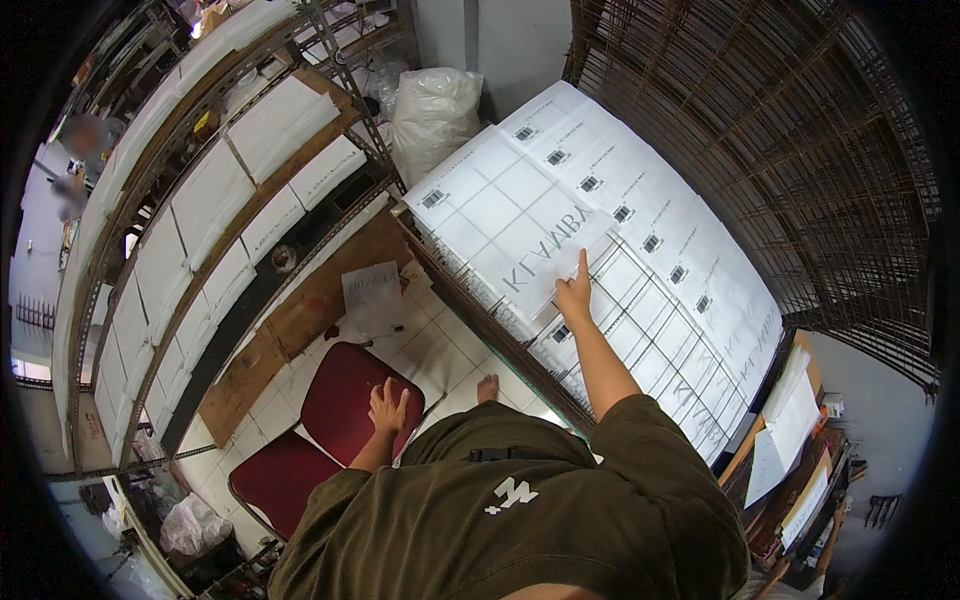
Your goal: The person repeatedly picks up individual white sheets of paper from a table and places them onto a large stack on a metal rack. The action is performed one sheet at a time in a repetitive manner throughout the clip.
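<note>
My right hand (574, 296) is over a large white printed sheet (500, 205), its index finger stretched out by the sheet's lower right corner. I cannot tell whether the fingertip presses on it. The sheet lies on a wire rack (622, 285), whose grid shows through the paper and is bare beside my hand. More white printed sheets (640, 190) cover the far right part of the rack. My left hand (388, 408) hangs above a dark red chair (345, 390), holding nothing, its fingers apart and slightly bent.
Tall dark wire racks (760, 130) stand along the right. To the left, metal shelving (230, 200) holds white paper stacks. A stuffed white sack (432, 115) stands behind the work surface. A second red seat (280, 485) is near my left arm. Loose papers (785, 430) lie at the right.
</note>
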Motion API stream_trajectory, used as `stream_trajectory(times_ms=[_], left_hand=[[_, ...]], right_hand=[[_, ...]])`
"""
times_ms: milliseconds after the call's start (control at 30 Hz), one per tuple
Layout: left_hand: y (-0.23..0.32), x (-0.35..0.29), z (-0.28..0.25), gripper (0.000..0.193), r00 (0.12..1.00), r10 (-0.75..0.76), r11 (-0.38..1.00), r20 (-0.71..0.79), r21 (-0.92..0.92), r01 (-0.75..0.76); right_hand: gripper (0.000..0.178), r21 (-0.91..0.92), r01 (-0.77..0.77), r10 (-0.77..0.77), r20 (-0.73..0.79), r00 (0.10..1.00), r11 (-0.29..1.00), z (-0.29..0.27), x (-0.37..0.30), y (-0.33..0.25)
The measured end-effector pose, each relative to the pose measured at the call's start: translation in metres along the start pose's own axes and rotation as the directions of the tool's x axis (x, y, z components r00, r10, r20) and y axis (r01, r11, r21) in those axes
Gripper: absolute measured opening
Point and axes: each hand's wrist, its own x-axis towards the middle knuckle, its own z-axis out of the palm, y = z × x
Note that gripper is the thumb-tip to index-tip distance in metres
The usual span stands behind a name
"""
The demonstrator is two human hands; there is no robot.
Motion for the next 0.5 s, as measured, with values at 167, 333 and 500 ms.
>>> stream_trajectory(times_ms=[167,333,500], left_hand=[[-0.005,0.002,0.005,0.068,1.0,0.007,1.0,-0.023,-0.006,-0.007],[-0.007,0.006,0.01,0.067,0.999,0.016,1.0,-0.038,0.015,-0.015],[-0.004,0.009,0.012,0.066,0.999,0.033,0.999,-0.041,0.039,-0.032]], right_hand=[[0.082,0.034,0.052,-0.053,0.012,0.999,0.998,-0.002,-0.001,0.003],[0.082,-0.002,0.028,-0.028,0.039,0.999,1.0,-0.005,0.0,0.006],[0.075,-0.09,0.166,-0.178,-0.141,0.974,0.982,-0.011,0.01,0.041]])
